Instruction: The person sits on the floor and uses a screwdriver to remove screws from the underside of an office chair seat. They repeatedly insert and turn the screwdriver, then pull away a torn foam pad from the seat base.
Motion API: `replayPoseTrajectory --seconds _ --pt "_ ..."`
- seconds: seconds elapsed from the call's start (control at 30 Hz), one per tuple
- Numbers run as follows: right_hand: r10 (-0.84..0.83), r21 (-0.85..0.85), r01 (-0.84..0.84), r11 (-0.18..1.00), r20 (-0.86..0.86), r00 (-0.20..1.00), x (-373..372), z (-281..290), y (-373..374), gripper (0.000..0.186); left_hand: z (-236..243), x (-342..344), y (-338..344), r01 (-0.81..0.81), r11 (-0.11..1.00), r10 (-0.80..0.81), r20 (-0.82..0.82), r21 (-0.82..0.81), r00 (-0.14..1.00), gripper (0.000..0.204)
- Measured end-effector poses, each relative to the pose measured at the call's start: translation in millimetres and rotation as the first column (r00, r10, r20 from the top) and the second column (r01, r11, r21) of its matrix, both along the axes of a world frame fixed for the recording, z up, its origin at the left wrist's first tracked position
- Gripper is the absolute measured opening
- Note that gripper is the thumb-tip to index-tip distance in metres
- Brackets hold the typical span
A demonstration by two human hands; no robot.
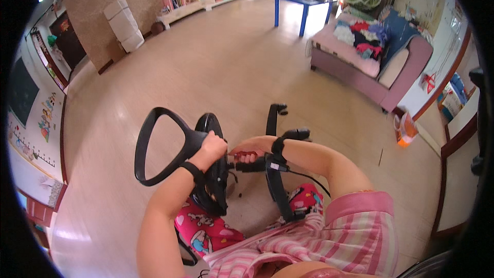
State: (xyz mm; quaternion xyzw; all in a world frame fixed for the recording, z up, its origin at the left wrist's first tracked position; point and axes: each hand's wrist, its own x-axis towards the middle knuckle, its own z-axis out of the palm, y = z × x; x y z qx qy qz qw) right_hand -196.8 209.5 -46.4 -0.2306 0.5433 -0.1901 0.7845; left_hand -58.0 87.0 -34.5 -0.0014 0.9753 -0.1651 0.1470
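Note:
I sit on the floor with a black wheeled toy frame in front of my knees. My left hand (212,146) grips the top of a small black wheel (213,185), which joins a black loop-shaped handle (149,149) on the left. My right hand (252,150) is closed round a red-handled tool (246,156) that points at the wheel's hub. A black curved frame bar (275,180) runs under my right wrist toward my lap. Both wrists wear black bands.
A purple sofa (406,72) heaped with clothes stands at the right, with a blue table (303,2) behind it. An orange carton (406,129) sits on the floor near the right wall. A white low shelf (206,1) and stacked white boxes (124,25) line the far wall.

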Motion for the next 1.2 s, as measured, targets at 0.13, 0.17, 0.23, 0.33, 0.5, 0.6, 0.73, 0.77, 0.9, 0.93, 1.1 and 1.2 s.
replayPoseTrajectory --seconds 0.13,0.17,0.23,0.33,0.5,0.6,0.73,0.77,0.9,0.93,1.1,1.2 --pt "-0.070 0.155 0.041 0.987 0.188 0.980 -7.9 -8.5 6.3 0.036 -4.1 3.4 1.1 0.019 1.000 -0.019 -0.005 -0.020 1.000 0.013" --pt "0.010 0.022 -0.010 1.000 0.024 1.000 -5.9 -11.1 6.7 0.039 -4.7 3.6 0.7 0.025 1.000 -0.025 -0.005 -0.012 1.000 0.012" --pt "0.086 -0.163 -0.156 0.974 -0.369 0.925 1.7 -15.6 9.9 0.049 -4.7 3.7 0.3 0.032 0.999 -0.032 -0.027 0.002 0.999 0.013" --pt "-0.217 -0.484 -0.642 0.594 -0.865 0.452 18.0 -19.7 16.0 0.056 -1.2 5.8 0.6 0.020 0.999 -0.018 -0.046 0.031 0.999 0.012" --pt "-0.342 -0.334 -0.738 0.586 -0.928 0.149 28.6 -22.0 22.1 0.046 2.7 12.8 -0.5 -0.015 1.000 0.016 -0.046 0.021 0.999 0.013" --pt "-0.216 -0.397 -0.706 0.587 -0.917 0.336 19.7 -20.3 15.6 0.049 -7.7 16.5 -1.0 0.000 1.000 0.001 -0.099 0.002 0.995 0.011" --pt "-0.035 0.052 0.037 0.998 -0.022 0.999 -4.3 -14.1 1.3 0.038 -26.2 10.0 4.4 -0.002 1.000 0.003 -0.151 0.008 0.989 0.011" --pt "-0.074 0.104 0.066 0.992 0.070 0.995 -7.3 -14.4 0.2 0.039 -27.8 6.7 7.1 -0.003 1.000 0.004 -0.156 0.009 0.988 0.011" --pt "0.143 0.004 -0.144 0.990 -0.114 0.983 -11.6 -18.6 -2.5 0.041 -8.1 8.2 5.5 0.048 0.999 -0.048 -0.080 -0.006 0.996 0.011" --pt "0.167 -0.035 -0.177 0.984 -0.185 0.968 -11.6 -20.3 -2.5 0.041 1.9 15.5 0.7 0.092 0.995 -0.095 -0.185 -0.023 0.978 0.016" --pt "0.214 -0.032 -0.223 0.974 -0.182 0.960 -13.8 -22.6 -8.7 0.047 43.0 84.8 -17.5 -0.520 0.805 0.547 -0.695 0.285 0.466 0.063" --pt "0.271 -0.023 -0.280 0.960 -0.194 0.943 -11.2 -22.5 -10.5 0.053 55.8 96.2 -21.3 -0.494 -0.037 0.879 0.264 0.869 0.398 0.063"
